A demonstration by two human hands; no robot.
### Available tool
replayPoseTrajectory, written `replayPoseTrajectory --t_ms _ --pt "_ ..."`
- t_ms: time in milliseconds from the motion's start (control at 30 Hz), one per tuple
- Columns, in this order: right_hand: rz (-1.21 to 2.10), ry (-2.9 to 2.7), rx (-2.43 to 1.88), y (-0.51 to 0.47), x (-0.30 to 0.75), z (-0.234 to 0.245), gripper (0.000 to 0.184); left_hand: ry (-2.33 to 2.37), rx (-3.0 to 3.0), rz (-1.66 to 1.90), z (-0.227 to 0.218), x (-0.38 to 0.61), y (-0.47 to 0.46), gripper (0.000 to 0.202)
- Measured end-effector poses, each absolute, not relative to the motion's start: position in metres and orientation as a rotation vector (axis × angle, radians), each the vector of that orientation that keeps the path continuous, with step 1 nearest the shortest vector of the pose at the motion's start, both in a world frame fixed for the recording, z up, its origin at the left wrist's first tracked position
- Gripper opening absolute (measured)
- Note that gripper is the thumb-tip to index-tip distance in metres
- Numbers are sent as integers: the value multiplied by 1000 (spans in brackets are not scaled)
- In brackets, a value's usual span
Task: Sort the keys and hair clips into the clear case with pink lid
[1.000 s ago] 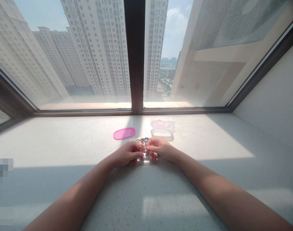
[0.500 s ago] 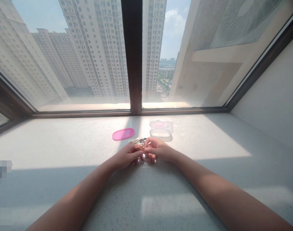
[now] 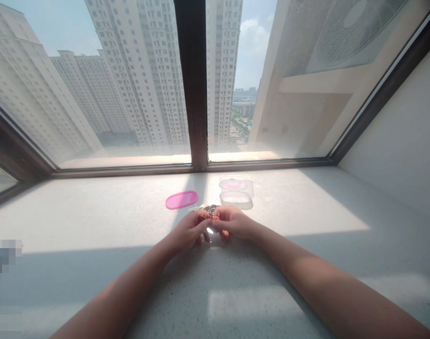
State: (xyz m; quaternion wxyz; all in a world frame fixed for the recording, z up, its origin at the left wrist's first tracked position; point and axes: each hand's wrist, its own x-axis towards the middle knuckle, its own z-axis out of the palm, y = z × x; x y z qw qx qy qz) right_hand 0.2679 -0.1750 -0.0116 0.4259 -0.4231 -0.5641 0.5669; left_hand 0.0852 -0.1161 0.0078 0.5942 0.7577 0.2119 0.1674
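My left hand (image 3: 189, 231) and my right hand (image 3: 238, 222) meet on the pale stone sill, thumbs and fingers pinched close together. Between the fingertips is a bunch of small shiny metal pieces (image 3: 211, 214), copper-coloured and silver; fingers cover most of it, so its exact kind is unclear. Just beyond my left fingers lies a thin, silvery piece (image 3: 197, 208), with something dark beside it. Farther out on the left rests a bright pink oval lid (image 3: 181, 200). On the right stands a clear, oblong plastic container (image 3: 236, 190) with a pinkish tint inside.
The speckled sill (image 3: 94, 212) runs up to a window with a dark brown frame (image 3: 197, 94). A white wall (image 3: 401, 122) bounds it on the right. Sunlight and shadow bands cross the surface. A pixelated patch (image 3: 3, 259) hides something at the left edge.
My fingertips have shifted slightly around the metal bunch, and the copper-coloured loops now show less. The view has tilted a little. The lid and container stay where they were.
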Motion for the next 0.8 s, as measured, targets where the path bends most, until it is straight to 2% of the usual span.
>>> replayPoseTrajectory --t_ms 233,300,433,700,800 --pt "1355 -1447 -1018 -178 264 -11 37 555 1833 411 4 82 -112 43" --pt "1285 -1461 -1056 -178 263 -12 42 550 1850 402 5 81 -112 46" --pt "1055 -1506 -1075 -180 262 -12 59 524 1787 383 6 81 -112 46" --pt "470 -1900 -1119 -190 259 -4 53 527 1609 348 6 81 -112 41" --pt "379 -1966 -1128 -190 258 -2 52 531 1682 387 5 80 -111 42"
